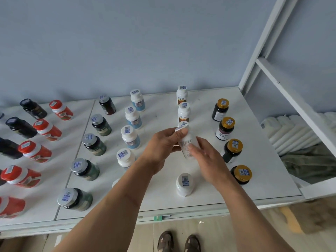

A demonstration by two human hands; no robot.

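Observation:
A white pill bottle [187, 140] with a printed label and a blue code sticker on its cap is held above the white table [163, 199]. My left hand [163, 144] grips its upper part, fingers curled round the cap end. From the right, my right hand [209, 160] reaches in, its thumb against the bottle's lower side and its fingers fairly straight. The bottle leans slightly, cap away from me.
Rows of bottles stand on the table: white ones [185, 184], gold-capped dark ones [232, 150], blue-labelled white ones [130, 137], silver-capped green ones [93, 144], red ones [34, 151] and black ones at left. A white metal shelf frame [291, 99] with folded cloth stands at right.

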